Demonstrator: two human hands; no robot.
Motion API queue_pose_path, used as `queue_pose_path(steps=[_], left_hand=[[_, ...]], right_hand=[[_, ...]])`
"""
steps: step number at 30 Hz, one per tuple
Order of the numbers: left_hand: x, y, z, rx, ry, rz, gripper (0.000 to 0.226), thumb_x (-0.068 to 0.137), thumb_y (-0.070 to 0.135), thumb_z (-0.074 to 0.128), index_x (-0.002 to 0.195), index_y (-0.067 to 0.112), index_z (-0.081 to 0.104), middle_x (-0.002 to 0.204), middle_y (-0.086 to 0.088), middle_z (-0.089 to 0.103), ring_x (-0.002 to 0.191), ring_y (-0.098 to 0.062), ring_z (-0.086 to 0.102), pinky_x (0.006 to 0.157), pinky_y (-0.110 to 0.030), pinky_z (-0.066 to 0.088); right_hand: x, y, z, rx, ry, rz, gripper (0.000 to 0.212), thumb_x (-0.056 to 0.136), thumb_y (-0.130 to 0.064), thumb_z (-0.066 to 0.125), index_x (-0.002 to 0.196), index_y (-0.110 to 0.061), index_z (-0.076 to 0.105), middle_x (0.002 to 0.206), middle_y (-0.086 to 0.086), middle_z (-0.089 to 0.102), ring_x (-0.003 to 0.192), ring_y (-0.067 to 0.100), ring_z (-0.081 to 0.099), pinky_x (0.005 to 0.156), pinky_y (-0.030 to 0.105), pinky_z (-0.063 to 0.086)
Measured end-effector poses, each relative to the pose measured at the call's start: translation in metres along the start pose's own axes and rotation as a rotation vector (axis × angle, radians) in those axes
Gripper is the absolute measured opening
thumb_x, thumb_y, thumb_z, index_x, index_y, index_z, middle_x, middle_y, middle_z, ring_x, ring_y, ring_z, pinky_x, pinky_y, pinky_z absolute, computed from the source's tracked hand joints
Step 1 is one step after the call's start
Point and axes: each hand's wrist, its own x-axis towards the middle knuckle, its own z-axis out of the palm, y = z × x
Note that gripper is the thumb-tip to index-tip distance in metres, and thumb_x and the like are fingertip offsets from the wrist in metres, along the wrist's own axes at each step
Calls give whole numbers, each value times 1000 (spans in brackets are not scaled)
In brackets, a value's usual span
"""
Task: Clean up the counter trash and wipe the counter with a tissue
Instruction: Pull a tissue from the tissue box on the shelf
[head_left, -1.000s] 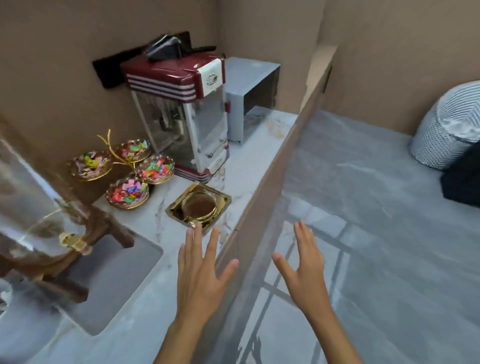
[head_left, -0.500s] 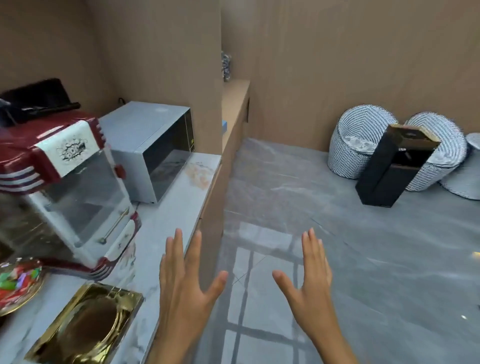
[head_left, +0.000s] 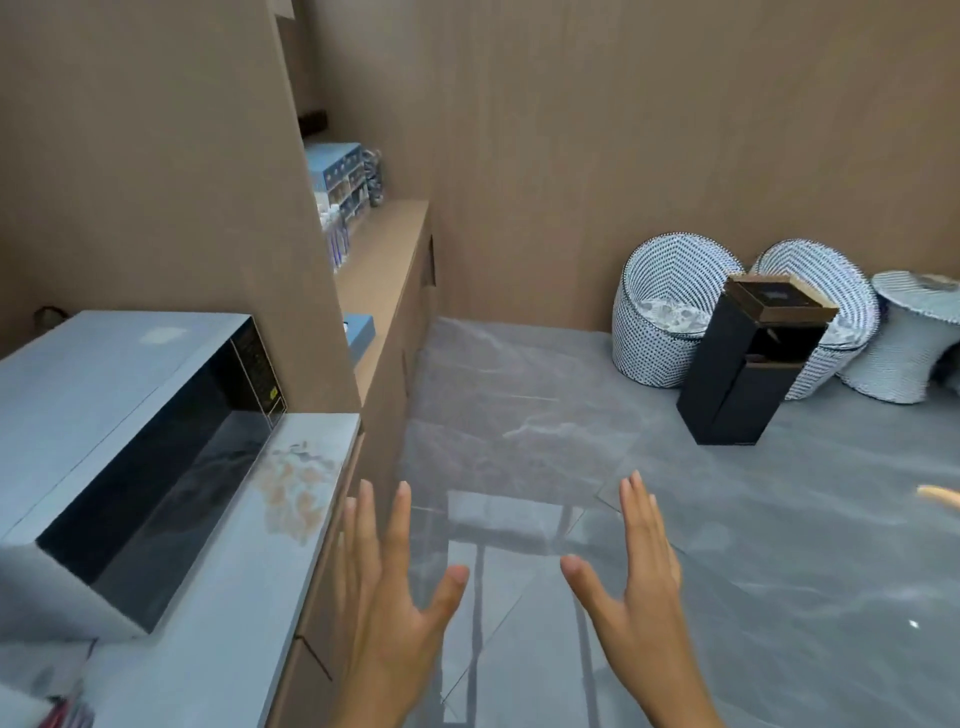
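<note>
A patch of orange-brown crumbs and smears lies on the pale marble counter, just in front of the microwave's right end. My left hand hovers open, fingers spread, past the counter's front edge, to the right of the mess. Over the floor, my right hand is held open too, palm down, holding nothing. A blue box, perhaps tissues, sits on the farther wooden counter behind the wall panel. A black bin with a brown lid stands on the floor at the right.
A grey microwave fills the counter's left side. A brown wall panel splits the two counters. Shelves with blue boxes and bottles are further back. Woven white-and-blue stools line the far wall. Grey marble floor lies between.
The view has swung right along the counter: the popcorn machine and candy dishes have left the frame, and the microwave, crumbs and far counter came closer. Both hands stay open in front.
</note>
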Motion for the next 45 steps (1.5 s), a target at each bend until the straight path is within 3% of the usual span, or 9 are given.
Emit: queue_pose_path(steps=[4,10,14,19,26,33,36,41,45], left_hand=[[83,-1,57,39,5,9,84,81,83,28,153,50,-2,163,21,-19,150,-7,-19,120,-51,7],[209,-5,131,64,64,-56,83,78,86,25,151,55,0,163,23,-13,152,-8,-11,120,-58,17],[279,0,160,102,97,-130,81,76,88,21,147,59,-4,163,25,-15,150,-2,-16,121,-54,14],[357,-9,180,115,149,-227,84,73,90,17,147,56,-2,159,28,-18,147,4,-20,122,-51,10],[465,-77,202,135,208,-346,74,79,80,25,143,62,-8,154,35,-26,147,3,-22,121,-55,14],[560,-151,202,161,263,-492,76,81,76,28,145,58,-9,164,18,-17,144,6,-24,123,-49,12],[586,-175,190,183,334,-555,74,82,76,28,145,59,-8,163,20,-18,145,5,-24,122,-45,10],[614,-212,179,222,494,-745,76,84,76,30,148,57,-8,162,23,-20,146,4,-24,120,-44,10],[619,-232,178,231,561,-841,79,84,77,31,149,56,-8,160,28,-22,146,5,-23,120,-45,12]], right_hand=[[89,36,17,58,-7,16,83,81,-58,57,145,-53,4,160,-29,3,149,-3,-4,123,47,9],[239,85,42,161,-36,-3,84,78,-68,53,148,-45,13,159,-35,5,149,-4,2,121,50,15],[329,105,62,184,-104,-31,84,79,-62,58,148,-46,14,157,-38,4,149,-3,5,120,43,14],[422,111,106,226,-201,-54,85,80,-58,60,150,-42,15,157,-36,6,149,-1,8,121,49,17],[543,105,198,232,-348,-131,76,79,-64,53,141,-59,9,155,-42,2,148,-4,5,121,51,17],[661,80,294,245,-494,-150,82,78,-66,51,150,-43,19,157,-36,7,149,-3,9,120,52,19],[693,58,340,273,-594,-228,77,78,-68,50,146,-50,17,155,-39,8,148,-4,10,121,46,18],[739,24,432,311,-868,-349,77,80,-61,56,145,-47,18,156,-32,15,149,2,15,121,46,19],[753,11,486,343,-1013,-418,76,87,-40,68,149,-38,25,157,-27,19,148,0,18,121,46,22]])
